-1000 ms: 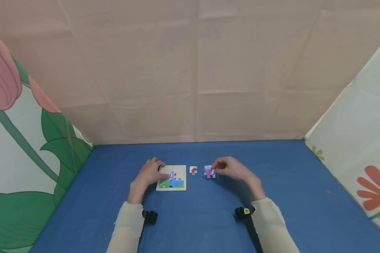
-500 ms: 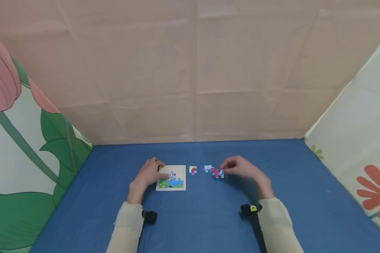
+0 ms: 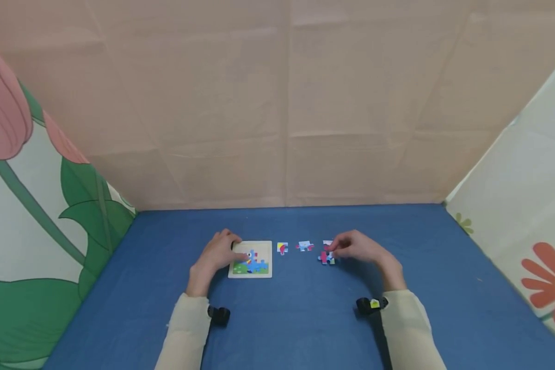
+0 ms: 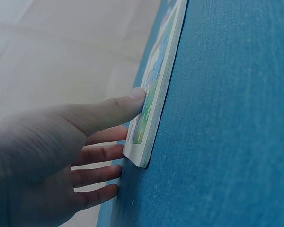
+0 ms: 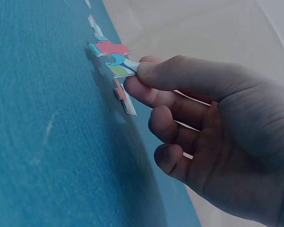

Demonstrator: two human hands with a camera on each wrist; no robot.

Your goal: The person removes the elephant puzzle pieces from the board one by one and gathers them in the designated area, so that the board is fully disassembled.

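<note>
A square puzzle board (image 3: 252, 245) with a pale wooden rim lies on the blue table, partly filled with blue and green pieces. My left hand (image 3: 218, 253) holds its left side, the thumb on its face and fingers at the edge, as the left wrist view shows. My right hand (image 3: 362, 247) pinches a pink, blue and green puzzle piece (image 5: 111, 49) between thumb and index finger, raised above the table. Close behind that piece lies another loose puzzle piece (image 5: 125, 98), partly hidden in the head view by the fingers.
Between board and right hand lie a yellow-and-red piece (image 3: 282, 248) and a light-blue piece (image 3: 304, 246). A beige sheet (image 3: 284, 154) rises at the table's (image 3: 277, 318) far edge. Flower-patterned walls stand left and right.
My right hand has moved right with the pinched puzzle piece, away from the light-blue piece, and now is in front of another loose piece. My left hand stays on the board.
</note>
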